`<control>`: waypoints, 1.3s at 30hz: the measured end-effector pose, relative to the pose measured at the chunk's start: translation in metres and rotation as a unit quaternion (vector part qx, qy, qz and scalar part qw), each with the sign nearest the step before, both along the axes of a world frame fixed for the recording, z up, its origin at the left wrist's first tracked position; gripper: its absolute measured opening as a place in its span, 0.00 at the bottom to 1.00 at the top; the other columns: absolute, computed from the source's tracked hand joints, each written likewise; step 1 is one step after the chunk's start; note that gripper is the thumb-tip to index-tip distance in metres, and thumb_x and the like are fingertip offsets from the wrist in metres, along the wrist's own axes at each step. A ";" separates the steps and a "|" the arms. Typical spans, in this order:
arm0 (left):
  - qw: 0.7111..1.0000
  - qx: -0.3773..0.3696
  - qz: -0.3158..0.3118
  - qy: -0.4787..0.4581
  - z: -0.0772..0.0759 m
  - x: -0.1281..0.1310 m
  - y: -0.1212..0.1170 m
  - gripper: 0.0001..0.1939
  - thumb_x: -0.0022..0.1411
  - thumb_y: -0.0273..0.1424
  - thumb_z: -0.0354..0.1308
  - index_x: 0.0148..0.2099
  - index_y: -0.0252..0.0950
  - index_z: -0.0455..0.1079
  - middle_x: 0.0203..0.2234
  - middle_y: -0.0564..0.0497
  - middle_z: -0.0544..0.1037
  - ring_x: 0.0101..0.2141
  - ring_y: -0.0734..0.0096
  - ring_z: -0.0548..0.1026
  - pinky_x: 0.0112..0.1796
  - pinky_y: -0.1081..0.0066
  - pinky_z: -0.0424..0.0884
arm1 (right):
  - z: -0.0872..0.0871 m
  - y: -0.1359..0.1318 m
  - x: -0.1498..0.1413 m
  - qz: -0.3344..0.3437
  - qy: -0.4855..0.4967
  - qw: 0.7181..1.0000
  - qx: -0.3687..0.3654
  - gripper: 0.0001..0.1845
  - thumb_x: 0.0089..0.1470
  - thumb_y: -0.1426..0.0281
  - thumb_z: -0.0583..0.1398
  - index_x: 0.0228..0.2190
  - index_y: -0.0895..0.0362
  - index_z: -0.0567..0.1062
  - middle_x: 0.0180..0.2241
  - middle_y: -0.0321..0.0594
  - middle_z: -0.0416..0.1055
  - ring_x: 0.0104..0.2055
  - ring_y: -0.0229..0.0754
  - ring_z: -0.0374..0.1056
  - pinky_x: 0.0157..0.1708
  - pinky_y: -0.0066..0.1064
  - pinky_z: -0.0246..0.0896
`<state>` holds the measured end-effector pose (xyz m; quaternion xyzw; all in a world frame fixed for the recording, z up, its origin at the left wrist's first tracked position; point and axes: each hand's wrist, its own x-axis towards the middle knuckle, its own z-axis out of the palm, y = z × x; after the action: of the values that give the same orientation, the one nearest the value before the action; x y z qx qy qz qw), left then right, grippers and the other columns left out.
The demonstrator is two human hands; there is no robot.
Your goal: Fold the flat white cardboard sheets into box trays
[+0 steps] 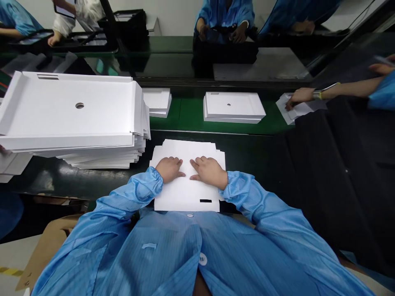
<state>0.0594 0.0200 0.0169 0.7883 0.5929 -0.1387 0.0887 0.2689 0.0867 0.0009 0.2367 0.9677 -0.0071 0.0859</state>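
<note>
A white die-cut cardboard sheet [188,195] lies flat on the dark bench directly in front of me, with a small dark slot near its near edge. My left hand [170,169] presses on its left half, fingers stretched out and thumb pointing inward. On the right half rests my right hand [210,170], its fingers spread and thumb pointing toward the other hand. Neither hand grips anything. The part of the sheet under the palms is hidden. To the left rises a tall stack of white cardboard trays [101,119], the top one with folded-up walls and a round hole.
Beyond the bench, a green conveyor belt [188,107] carries white box trays [233,105] and another small pile [156,100]. A co-worker's hand [300,98] touches a white piece at right. Black material [336,172] stands along my right side. Other people work across the line.
</note>
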 end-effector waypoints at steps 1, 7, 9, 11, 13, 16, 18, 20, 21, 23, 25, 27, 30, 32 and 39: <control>1.000 -0.005 -0.005 -0.002 0.000 0.002 0.001 0.31 0.70 0.49 0.53 0.64 0.31 0.67 0.50 0.34 0.75 0.50 0.47 0.73 0.43 0.58 0.65 | 0.000 0.000 -0.001 -0.003 0.001 1.000 0.002 0.39 0.63 0.46 0.57 0.62 0.63 0.67 0.50 0.58 0.72 0.50 0.58 0.67 0.40 0.41 0.59; 0.999 -0.035 -0.004 -0.020 0.001 0.003 0.004 0.31 0.70 0.48 0.54 0.64 0.29 0.66 0.52 0.35 0.76 0.51 0.48 0.74 0.45 0.58 0.66 | 0.006 0.009 -0.002 0.022 -0.001 1.000 -0.016 0.38 0.64 0.45 0.54 0.61 0.63 0.69 0.51 0.59 0.72 0.51 0.58 0.66 0.42 0.41 0.59; 0.999 -0.030 -0.012 -0.032 -0.002 0.003 0.005 0.32 0.70 0.49 0.52 0.65 0.29 0.65 0.53 0.34 0.75 0.51 0.48 0.74 0.46 0.58 0.67 | 0.005 0.009 -0.007 0.038 0.009 0.999 -0.015 0.39 0.65 0.45 0.52 0.57 0.66 0.72 0.50 0.59 0.72 0.50 0.57 0.66 0.44 0.42 0.59; 0.998 -0.022 -0.027 -0.042 -0.006 0.004 0.007 0.34 0.71 0.48 0.51 0.68 0.29 0.61 0.53 0.35 0.74 0.51 0.48 0.74 0.46 0.58 0.67 | 0.001 0.004 -0.012 0.044 0.024 0.999 -0.009 0.40 0.65 0.44 0.51 0.54 0.69 0.74 0.48 0.60 0.71 0.50 0.57 0.66 0.46 0.43 0.59; 0.998 -0.014 -0.043 -0.047 -0.010 0.006 0.007 0.35 0.70 0.47 0.51 0.71 0.29 0.57 0.53 0.35 0.74 0.52 0.49 0.73 0.47 0.58 0.67 | -0.003 -0.002 -0.015 0.037 0.040 0.999 -0.003 0.43 0.64 0.43 0.50 0.52 0.71 0.75 0.46 0.60 0.71 0.50 0.57 0.65 0.48 0.43 0.59; 0.998 -0.008 -0.049 -0.046 -0.013 0.009 0.006 0.39 0.70 0.49 0.51 0.72 0.27 0.55 0.53 0.34 0.74 0.53 0.47 0.72 0.49 0.57 0.67 | -0.009 -0.010 -0.013 0.020 0.064 0.998 0.002 0.46 0.63 0.40 0.50 0.54 0.72 0.73 0.47 0.60 0.71 0.50 0.58 0.65 0.49 0.44 0.60; 0.998 -0.008 -0.042 -0.044 -0.013 0.010 0.005 0.40 0.70 0.50 0.49 0.72 0.27 0.55 0.54 0.34 0.73 0.53 0.47 0.72 0.50 0.56 0.67 | -0.011 -0.012 -0.008 0.008 0.076 0.997 -0.003 0.47 0.62 0.40 0.50 0.56 0.71 0.72 0.48 0.59 0.71 0.51 0.57 0.65 0.49 0.44 0.61; 0.999 -0.011 -0.028 -0.044 -0.011 0.008 0.004 0.38 0.71 0.50 0.47 0.72 0.29 0.55 0.54 0.35 0.74 0.52 0.47 0.73 0.50 0.56 0.67 | -0.011 -0.012 -0.001 -0.005 0.080 0.997 -0.014 0.45 0.63 0.40 0.51 0.59 0.69 0.69 0.50 0.58 0.71 0.51 0.57 0.65 0.50 0.43 0.62; 0.999 -0.013 -0.019 -0.043 -0.010 0.006 0.004 0.37 0.71 0.50 0.46 0.72 0.30 0.56 0.53 0.35 0.74 0.52 0.48 0.73 0.49 0.57 0.68 | -0.011 -0.011 0.003 -0.012 0.079 0.997 -0.019 0.44 0.63 0.41 0.51 0.60 0.67 0.68 0.52 0.57 0.71 0.52 0.56 0.65 0.50 0.43 0.62; 0.999 -0.022 0.002 -0.040 -0.008 0.000 0.003 0.34 0.73 0.49 0.43 0.72 0.35 0.58 0.51 0.37 0.75 0.50 0.50 0.74 0.46 0.58 0.69 | -0.012 -0.008 0.011 -0.025 0.077 0.996 -0.029 0.42 0.64 0.44 0.53 0.62 0.65 0.67 0.55 0.55 0.70 0.53 0.56 0.66 0.52 0.42 0.62; 0.998 -0.033 0.024 -0.039 -0.006 -0.010 0.001 0.31 0.73 0.48 0.41 0.70 0.41 0.61 0.50 0.40 0.75 0.49 0.52 0.75 0.43 0.60 0.70 | -0.013 -0.005 0.022 -0.037 0.077 0.996 -0.032 0.39 0.64 0.46 0.54 0.63 0.62 0.66 0.58 0.54 0.69 0.56 0.55 0.66 0.54 0.41 0.61; 0.998 -0.037 0.043 -0.039 -0.005 -0.022 -0.004 0.28 0.74 0.47 0.40 0.69 0.45 0.63 0.48 0.42 0.76 0.48 0.55 0.76 0.42 0.63 0.70 | -0.015 -0.004 0.036 -0.043 0.077 0.996 -0.025 0.38 0.65 0.47 0.53 0.64 0.61 0.67 0.60 0.54 0.68 0.57 0.55 0.65 0.56 0.42 0.61; 0.997 -0.039 0.051 -0.045 -0.002 -0.036 -0.011 0.27 0.74 0.47 0.40 0.68 0.46 0.65 0.46 0.43 0.77 0.46 0.57 0.77 0.41 0.64 0.70 | -0.014 -0.001 0.051 -0.041 0.075 0.996 -0.003 0.36 0.66 0.48 0.52 0.62 0.61 0.69 0.59 0.55 0.69 0.55 0.56 0.67 0.55 0.43 0.61; 0.996 -0.050 0.056 -0.048 0.001 -0.040 -0.010 0.28 0.73 0.47 0.40 0.65 0.45 0.68 0.44 0.43 0.79 0.43 0.58 0.78 0.40 0.64 0.70 | -0.008 0.002 0.052 -0.045 0.065 0.997 0.004 0.34 0.66 0.47 0.52 0.57 0.61 0.74 0.54 0.54 0.72 0.52 0.55 0.69 0.52 0.43 0.62; 0.996 0.015 0.090 -0.022 0.009 -0.009 0.034 0.30 0.72 0.46 0.40 0.44 0.34 0.80 0.41 0.38 0.80 0.43 0.52 0.78 0.42 0.59 0.70 | 0.013 0.031 -0.023 -0.090 0.162 0.982 0.034 0.29 0.70 0.54 0.48 0.47 0.60 0.81 0.52 0.56 0.71 0.55 0.55 0.64 0.54 0.44 0.57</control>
<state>0.0507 0.0542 0.0258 0.7359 0.6613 -0.1039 0.1019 0.2464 0.1181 0.0144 0.3210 0.9434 -0.0201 -0.0809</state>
